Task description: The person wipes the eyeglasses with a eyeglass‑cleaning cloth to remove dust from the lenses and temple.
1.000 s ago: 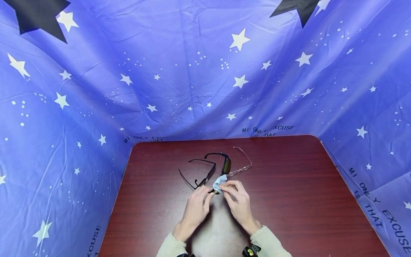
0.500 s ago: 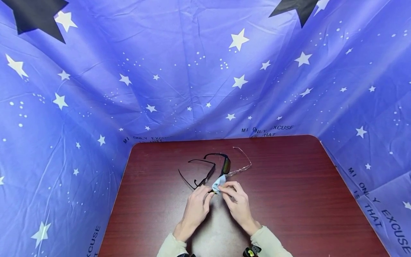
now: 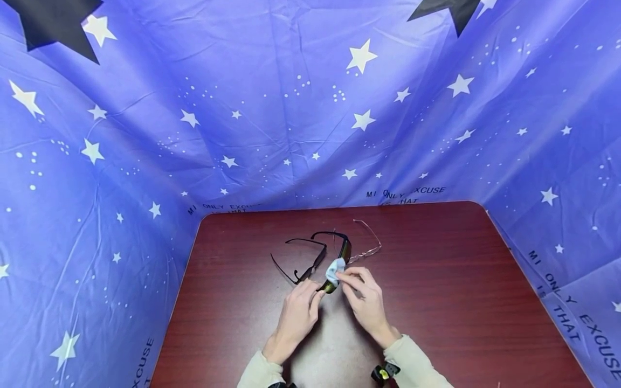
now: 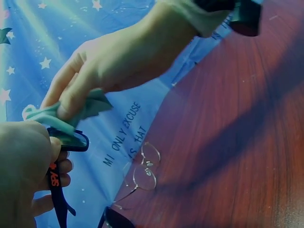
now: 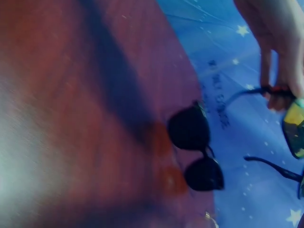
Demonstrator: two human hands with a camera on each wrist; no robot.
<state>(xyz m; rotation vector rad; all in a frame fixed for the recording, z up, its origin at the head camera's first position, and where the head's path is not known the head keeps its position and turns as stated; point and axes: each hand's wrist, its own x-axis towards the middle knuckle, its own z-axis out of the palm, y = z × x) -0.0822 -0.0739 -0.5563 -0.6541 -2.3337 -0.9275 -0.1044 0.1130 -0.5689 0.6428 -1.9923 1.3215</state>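
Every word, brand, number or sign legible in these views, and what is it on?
"MI ONLY EXCUSE IS THAT": on the starry curtain, repeated, partly folded or cut off in places; blurred in the right wrist view.
"SPY": orange letters, as best they read, on the sunglasses arm at the left hand; the mark beside them is too blurred to tell.
No other text can be made out.

place: cloth-walled booth, wider room type unclear | landmark: wood-grain table (image 3: 446,291) | behind and both sides of table: blue cloth (image 3: 262,134), white stars (image 3: 361,56), black lettering (image 3: 430,191)
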